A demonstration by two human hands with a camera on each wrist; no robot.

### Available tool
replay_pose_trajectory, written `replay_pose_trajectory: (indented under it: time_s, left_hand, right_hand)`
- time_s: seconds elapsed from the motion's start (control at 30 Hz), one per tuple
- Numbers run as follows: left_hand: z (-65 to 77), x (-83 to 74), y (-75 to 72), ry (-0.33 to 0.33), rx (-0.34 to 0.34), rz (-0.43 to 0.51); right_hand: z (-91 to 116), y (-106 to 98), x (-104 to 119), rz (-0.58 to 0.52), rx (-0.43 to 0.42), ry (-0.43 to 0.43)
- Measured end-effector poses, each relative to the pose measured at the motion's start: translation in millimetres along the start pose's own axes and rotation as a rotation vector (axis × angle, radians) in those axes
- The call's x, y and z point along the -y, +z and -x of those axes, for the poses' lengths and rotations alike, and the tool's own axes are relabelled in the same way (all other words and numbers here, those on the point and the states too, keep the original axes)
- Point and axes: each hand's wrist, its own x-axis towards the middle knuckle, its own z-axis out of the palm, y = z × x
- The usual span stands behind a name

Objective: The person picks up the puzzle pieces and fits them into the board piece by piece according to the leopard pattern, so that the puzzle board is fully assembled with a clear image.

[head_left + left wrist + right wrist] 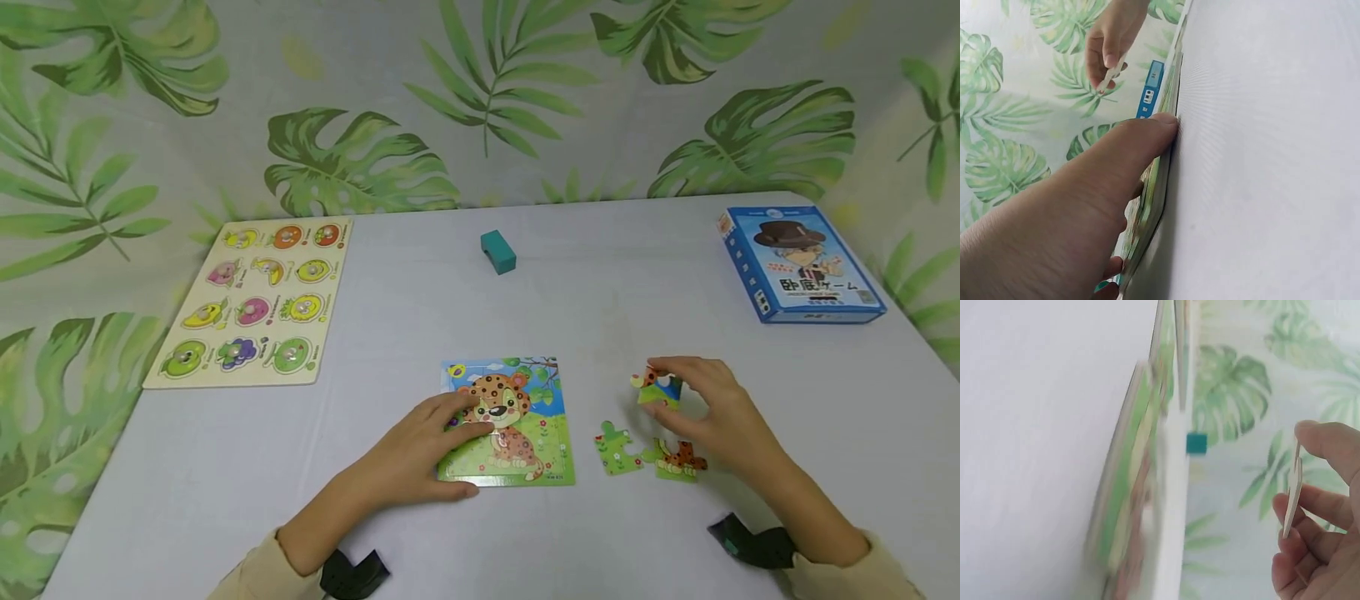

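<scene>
A square leopard jigsaw puzzle [551, 462] lies on the table in the head view. My left hand [420, 446] rests over its left part, fingers spread on the picture and thumb along the near edge; the left wrist view shows that thumb [1154, 128] at the puzzle's edge. To the right, my right hand [716, 404] holds a jigsaw piece [662, 392] between thumb and fingers, raised above the table. Seen edge-on, the thin piece [1293, 494] is pinched in the right wrist view. Two loose jigsaw pieces, one green [615, 457] and one with paws [678, 467], lie below that hand.
A fruit knob-puzzle board [281, 371] lies at the far left. A small teal block [498, 252] sits at the back middle, and a blue game box [813, 267] at the back right. Leaf-print cloth [525, 100] hangs behind the white table [225, 467].
</scene>
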Motion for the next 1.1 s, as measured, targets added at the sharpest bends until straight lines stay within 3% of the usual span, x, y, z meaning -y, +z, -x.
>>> replay_pose_trajectory:
  time_s: [0.23,0.33,0.6,1.1]
  left_hand:
    - [-3.1,-3.6,0.5,0.010,-0.007,-0.050]
    - [-3.8,-4.7,1.6,0.013,-0.016,-0.066]
    - [-7.2,-5.8,6.1,0.046,-0.043,-0.057]
    - [-16.6,-12.9,5.9,-0.001,-0.002,-0.106]
  right_hand:
    - [-14.5,26.9,29.4,-0.073,0.051,-0.213]
    - [-21.5,42.7,39.8,-0.104,0.111,-0.255]
    - [-32.2,77.8,47.9,-0.065,0.259,-0.179]
    - [-38.9,91.9,47.8,-0.091,0.302,-0.158]
